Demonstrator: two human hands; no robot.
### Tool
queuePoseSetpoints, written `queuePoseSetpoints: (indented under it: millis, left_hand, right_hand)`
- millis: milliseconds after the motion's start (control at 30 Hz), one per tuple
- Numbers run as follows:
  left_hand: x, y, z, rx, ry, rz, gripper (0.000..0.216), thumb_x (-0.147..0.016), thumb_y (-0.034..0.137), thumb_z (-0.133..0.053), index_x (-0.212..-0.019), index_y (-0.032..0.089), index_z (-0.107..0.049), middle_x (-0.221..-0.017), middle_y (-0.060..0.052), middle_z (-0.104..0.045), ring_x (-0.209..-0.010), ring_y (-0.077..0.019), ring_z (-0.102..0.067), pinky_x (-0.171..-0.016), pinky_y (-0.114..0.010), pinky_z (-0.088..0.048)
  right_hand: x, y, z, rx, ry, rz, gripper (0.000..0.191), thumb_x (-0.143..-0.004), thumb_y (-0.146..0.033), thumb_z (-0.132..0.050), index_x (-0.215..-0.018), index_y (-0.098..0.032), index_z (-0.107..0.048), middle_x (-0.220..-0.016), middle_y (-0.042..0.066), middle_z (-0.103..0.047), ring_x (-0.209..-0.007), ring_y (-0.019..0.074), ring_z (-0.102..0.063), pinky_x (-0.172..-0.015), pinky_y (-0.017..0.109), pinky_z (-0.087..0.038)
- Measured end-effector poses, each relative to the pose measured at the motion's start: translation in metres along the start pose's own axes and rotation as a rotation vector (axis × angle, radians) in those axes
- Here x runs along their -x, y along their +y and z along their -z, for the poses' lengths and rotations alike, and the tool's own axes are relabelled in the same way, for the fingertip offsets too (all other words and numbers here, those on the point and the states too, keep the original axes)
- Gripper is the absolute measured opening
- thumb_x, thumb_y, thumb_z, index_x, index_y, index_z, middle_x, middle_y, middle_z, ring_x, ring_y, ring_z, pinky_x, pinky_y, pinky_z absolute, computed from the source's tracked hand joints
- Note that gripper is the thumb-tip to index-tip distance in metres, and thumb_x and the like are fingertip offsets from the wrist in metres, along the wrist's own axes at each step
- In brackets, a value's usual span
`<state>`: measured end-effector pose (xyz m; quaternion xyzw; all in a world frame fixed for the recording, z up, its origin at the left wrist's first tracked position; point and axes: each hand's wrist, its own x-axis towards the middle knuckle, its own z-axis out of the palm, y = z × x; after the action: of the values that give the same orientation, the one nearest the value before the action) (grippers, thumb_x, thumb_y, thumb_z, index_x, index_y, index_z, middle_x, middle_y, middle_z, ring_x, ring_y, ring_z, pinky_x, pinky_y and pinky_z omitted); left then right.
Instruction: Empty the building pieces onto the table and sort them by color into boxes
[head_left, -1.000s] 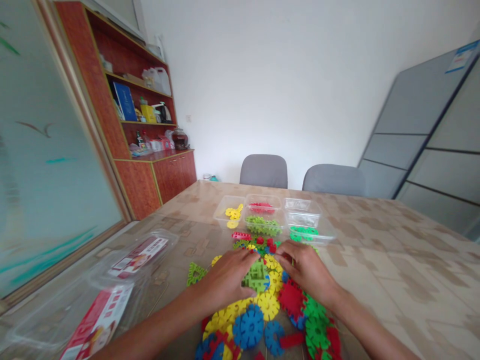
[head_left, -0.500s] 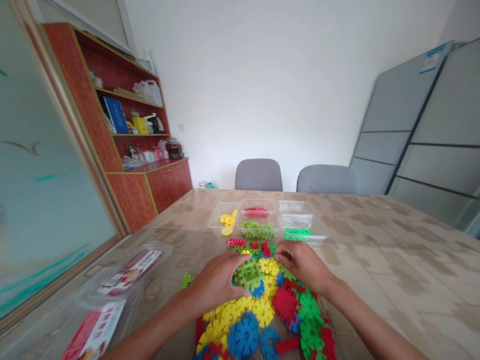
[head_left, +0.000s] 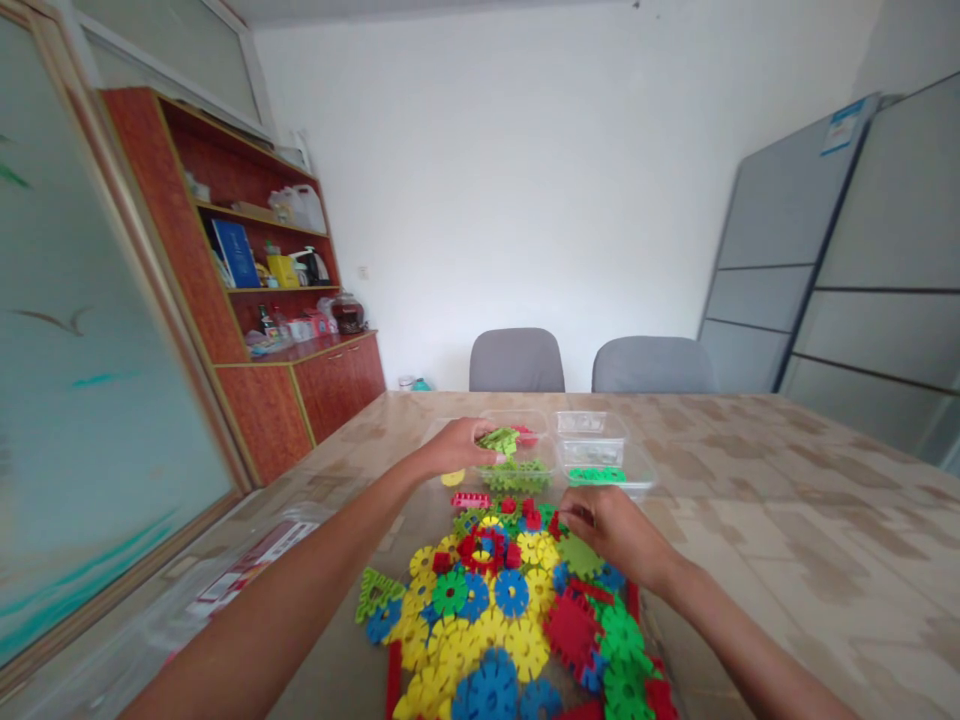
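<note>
My left hand (head_left: 466, 447) reaches over the middle clear container (head_left: 555, 458), its fingers closed around light green plastic building pieces (head_left: 498, 440). Below it in that container lie more light green pieces (head_left: 517, 475), with red pieces (head_left: 525, 435) behind them. My right hand (head_left: 604, 522) rests at the right rear of the pile, fingers curled in a pinch at a small red piece (head_left: 556, 524). A round light green piece (head_left: 579, 557) lies just below that hand. Yellow snowflake discs (head_left: 457, 645), blue discs (head_left: 491, 680) and green discs (head_left: 622, 635) spread towards me.
A clear container with green pieces (head_left: 598, 475) stands at right, smaller clear tubs inside it. Yellow pieces (head_left: 452, 478) show in the left container, partly behind my arm. Clear lids with labels (head_left: 251, 570) lie at left. Two grey chairs (head_left: 516, 360) stand beyond the table.
My left hand has moved forward from above the pile to the middle container, carrying the light green pieces. My right hand has stayed near the same spot.
</note>
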<state>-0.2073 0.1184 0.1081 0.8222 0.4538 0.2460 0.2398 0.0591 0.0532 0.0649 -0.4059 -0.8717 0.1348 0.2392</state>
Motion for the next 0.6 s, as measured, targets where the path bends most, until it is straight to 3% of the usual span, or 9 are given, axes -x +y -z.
queuePoseSetpoints:
  millis: [267,467,600]
  left_hand:
    - [-0.042,-0.030,-0.002,-0.225,-0.048,0.019,0.029,-0.092,0.034,-0.057,-0.112,0.013,-0.059,-0.112,-0.006,-0.061,-0.096,-0.0233,-0.062,-0.081,-0.041,-0.053]
    - [-0.032,-0.035,-0.011,-0.364,-0.029,-0.029,0.032,-0.089,0.031,-0.062,-0.115,0.014,-0.059,-0.119,-0.009,-0.060,-0.108,-0.0257,-0.057,-0.093,-0.048,-0.045]
    - [-0.017,-0.036,-0.013,-0.370,-0.017,-0.093,0.023,-0.087,0.023,-0.061,-0.109,0.017,-0.065,-0.116,-0.009,-0.065,-0.112,-0.0252,-0.056,-0.100,-0.042,-0.039]
  right_hand:
    - [0.000,0.008,-0.002,-0.014,0.016,-0.008,0.019,-0.087,-0.017,-0.047,-0.073,-0.019,-0.060,-0.070,0.001,-0.063,-0.065,0.0151,-0.058,-0.060,0.023,-0.037]
    - [0.001,0.004,-0.002,-0.016,-0.004,-0.012,0.020,-0.087,-0.017,-0.047,-0.071,-0.019,-0.058,-0.068,0.000,-0.062,-0.064,0.0145,-0.057,-0.058,0.023,-0.036]
    - [-0.001,0.001,-0.001,-0.036,0.001,0.003,0.021,-0.088,-0.020,-0.046,-0.071,-0.019,-0.058,-0.066,0.000,-0.060,-0.061,0.0140,-0.054,-0.057,0.023,-0.035]
